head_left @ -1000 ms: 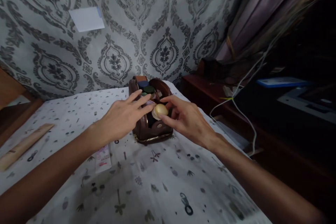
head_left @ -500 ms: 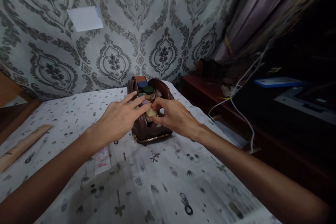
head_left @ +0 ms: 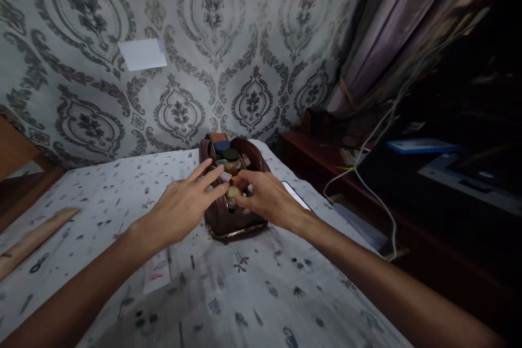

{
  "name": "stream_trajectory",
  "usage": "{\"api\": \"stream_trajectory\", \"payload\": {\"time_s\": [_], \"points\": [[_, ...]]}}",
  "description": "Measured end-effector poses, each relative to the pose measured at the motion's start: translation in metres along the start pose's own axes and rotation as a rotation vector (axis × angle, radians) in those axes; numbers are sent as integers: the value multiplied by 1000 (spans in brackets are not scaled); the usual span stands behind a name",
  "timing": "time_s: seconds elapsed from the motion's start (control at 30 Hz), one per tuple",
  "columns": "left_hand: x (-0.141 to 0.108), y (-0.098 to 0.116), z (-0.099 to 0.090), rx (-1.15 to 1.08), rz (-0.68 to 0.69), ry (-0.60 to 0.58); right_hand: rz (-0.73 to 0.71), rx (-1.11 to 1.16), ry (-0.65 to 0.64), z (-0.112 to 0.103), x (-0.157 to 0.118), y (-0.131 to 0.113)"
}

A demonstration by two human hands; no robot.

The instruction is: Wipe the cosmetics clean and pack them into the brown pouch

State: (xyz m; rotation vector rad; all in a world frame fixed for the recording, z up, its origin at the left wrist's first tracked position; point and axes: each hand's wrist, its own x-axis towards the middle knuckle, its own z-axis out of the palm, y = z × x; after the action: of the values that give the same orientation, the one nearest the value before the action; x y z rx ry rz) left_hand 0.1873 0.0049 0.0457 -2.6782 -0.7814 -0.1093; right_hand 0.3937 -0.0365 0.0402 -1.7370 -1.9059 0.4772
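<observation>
A brown zippered bag (head_left: 234,228) stands open on the bed, packed with small items. Among them are a dark blue round lid (head_left: 222,146), a dark green round lid (head_left: 230,154) and a pale flat piece (head_left: 225,176). My left hand (head_left: 185,201) lies over the bag's left rim, its fingers stretched and apart, holding nothing. Inside the opening, the thumb and fingers of my right hand (head_left: 269,196) close on a pale yellow rounded item (head_left: 234,193); its exact kind does not show. My fingers hide part of the contents.
A white packet with pink print (head_left: 157,274) lies on the patterned bedsheet (head_left: 228,315) below my left forearm. A wooden strip (head_left: 36,239) is at the left. Right of the bag are a phone-like white screen (head_left: 296,194), white cables (head_left: 379,190) and a blue-edged device (head_left: 420,145).
The view has tilted up slightly, so everything sits lower. Both hands stay at the bag in nearly the same pose. The white screen beyond my right wrist has come into sight.
</observation>
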Motion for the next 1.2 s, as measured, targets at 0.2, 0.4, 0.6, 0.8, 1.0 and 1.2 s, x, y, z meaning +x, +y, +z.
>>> {"api": "stream_trajectory", "payload": {"time_s": [0.2, 0.4, 0.6, 0.8, 1.0, 1.2], "points": [[-2, 2, 1, 43, 4, 15, 6, -27, 4, 3, 6, 1], [-4, 1, 5, 26, 19, 46, -25, 54, 45, -8, 1, 4], [-4, 2, 5, 31, 25, 68, -94, -155, 191, -35, 35, 6], [-2, 3, 3, 54, 24, 19, -132, -505, -62, -33, 81, 0], [-3, 2, 7, 15, 26, 58, -119, -547, -141, -22, 98, -2], [-3, 3, 9, 20, 17, 57, -95, -498, -167, -17, 102, -10]]}}
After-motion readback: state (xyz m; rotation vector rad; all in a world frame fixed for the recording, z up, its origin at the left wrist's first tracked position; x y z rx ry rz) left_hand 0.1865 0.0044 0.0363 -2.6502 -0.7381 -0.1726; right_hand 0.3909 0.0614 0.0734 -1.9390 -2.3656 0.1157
